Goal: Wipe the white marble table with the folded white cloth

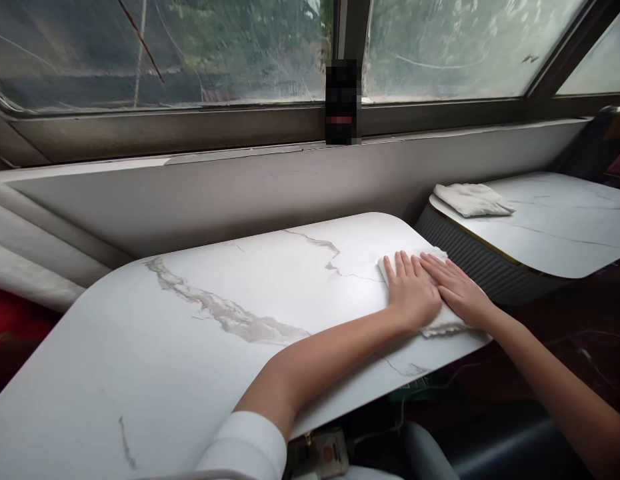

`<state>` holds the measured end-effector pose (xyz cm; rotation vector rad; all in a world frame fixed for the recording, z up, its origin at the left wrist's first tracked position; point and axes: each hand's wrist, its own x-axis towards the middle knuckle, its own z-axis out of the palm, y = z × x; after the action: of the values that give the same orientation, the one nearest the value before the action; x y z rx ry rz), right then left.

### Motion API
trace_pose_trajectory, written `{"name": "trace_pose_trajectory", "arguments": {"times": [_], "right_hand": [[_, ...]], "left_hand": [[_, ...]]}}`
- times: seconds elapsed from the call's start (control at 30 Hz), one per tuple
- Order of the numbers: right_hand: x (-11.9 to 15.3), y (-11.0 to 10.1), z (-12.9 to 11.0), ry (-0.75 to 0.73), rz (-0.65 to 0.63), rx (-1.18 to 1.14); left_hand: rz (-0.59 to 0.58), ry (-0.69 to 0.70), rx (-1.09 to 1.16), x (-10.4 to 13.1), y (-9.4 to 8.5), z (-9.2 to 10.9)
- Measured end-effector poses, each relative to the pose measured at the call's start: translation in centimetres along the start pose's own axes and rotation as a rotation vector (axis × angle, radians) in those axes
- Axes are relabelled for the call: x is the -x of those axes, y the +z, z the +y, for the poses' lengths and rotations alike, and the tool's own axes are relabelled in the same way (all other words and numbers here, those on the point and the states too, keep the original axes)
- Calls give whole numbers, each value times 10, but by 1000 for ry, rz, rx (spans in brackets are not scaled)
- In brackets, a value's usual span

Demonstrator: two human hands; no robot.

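A white cloth (443,325) lies on the white marble-patterned tabletop (250,280), near its right end. My left hand (413,291) rests flat on the cloth, palm down, with its fingers spread and pointing toward the window. Pressed on the same cloth just to the right is my right hand (457,288), its fingers stretched out and angled to the left. The two hands touch or nearly touch. Cloth edges show to the left of, beyond and below the hands; the rest is hidden under them.
A second marbled table (565,213) stands at the right with a folded white cloth (474,199) on it. Behind both runs a pale ledge (240,193) below windows, with a dark blurred object (343,100) on it. A box with cables (330,453) sits below the front edge.
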<state>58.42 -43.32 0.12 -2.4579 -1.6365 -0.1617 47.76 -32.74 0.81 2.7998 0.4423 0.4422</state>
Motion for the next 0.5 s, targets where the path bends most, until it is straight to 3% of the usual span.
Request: {"name": "trace_pose_trajectory", "arguments": {"times": [0.3,0.5], "right_hand": [[-124,15,18,-5,-8,-24],[-180,28,33,-22,37,-114]], "left_hand": [[12,-159,-49,-91,2,-60],[5,-211,-102,-133,4,-89]]}}
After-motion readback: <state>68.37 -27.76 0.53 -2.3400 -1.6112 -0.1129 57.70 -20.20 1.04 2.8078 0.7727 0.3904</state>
